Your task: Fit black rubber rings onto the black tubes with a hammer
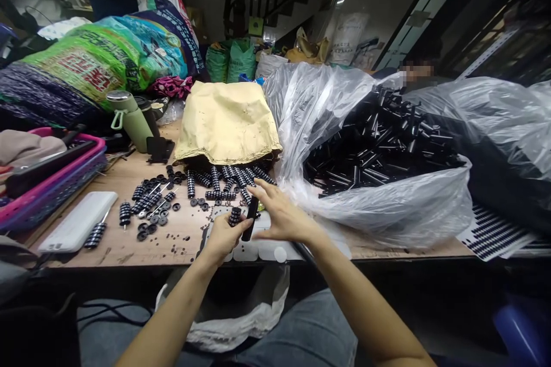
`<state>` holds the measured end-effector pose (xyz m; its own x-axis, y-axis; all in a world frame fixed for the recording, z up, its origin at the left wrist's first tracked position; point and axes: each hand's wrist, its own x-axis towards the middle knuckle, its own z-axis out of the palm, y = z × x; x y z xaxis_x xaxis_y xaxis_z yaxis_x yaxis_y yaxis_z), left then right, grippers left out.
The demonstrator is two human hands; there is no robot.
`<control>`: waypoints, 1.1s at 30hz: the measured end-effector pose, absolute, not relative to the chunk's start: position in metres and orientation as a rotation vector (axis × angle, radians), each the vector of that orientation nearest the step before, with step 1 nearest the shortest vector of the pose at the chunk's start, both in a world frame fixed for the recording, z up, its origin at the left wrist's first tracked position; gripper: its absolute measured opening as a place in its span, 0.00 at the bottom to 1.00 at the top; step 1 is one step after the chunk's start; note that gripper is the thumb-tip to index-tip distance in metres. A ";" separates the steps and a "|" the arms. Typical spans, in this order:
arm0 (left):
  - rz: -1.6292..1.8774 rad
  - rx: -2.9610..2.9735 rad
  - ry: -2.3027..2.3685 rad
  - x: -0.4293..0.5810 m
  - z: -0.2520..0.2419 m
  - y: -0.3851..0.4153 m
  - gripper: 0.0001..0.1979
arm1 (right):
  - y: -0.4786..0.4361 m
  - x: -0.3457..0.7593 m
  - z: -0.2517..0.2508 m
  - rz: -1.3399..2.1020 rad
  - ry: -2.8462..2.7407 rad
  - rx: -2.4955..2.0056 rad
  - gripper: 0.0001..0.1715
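Head view: black tube (250,221) slants over worktop (129,253), long axis running near to far, left hand (224,236) nearer (grip clamped on striped roll (235,215), thumb against tube), right hand (286,217) just right of it, fingers apart.

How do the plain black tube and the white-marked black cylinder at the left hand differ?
The plain black tube looks uniformly dark; the white-marked black cylinder carries pale marks. The tube shows more length; the cylinder, partly hidden by the left hand, shows less. Both touch that hand.
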<state>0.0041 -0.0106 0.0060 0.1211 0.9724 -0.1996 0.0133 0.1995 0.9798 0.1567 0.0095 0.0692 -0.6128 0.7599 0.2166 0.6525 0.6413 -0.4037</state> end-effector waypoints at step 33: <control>1.037 2.032 1.464 0.006 -0.043 -0.031 0.21 | -0.031 0.131 -0.028 0.506 -2.158 -1.362 0.52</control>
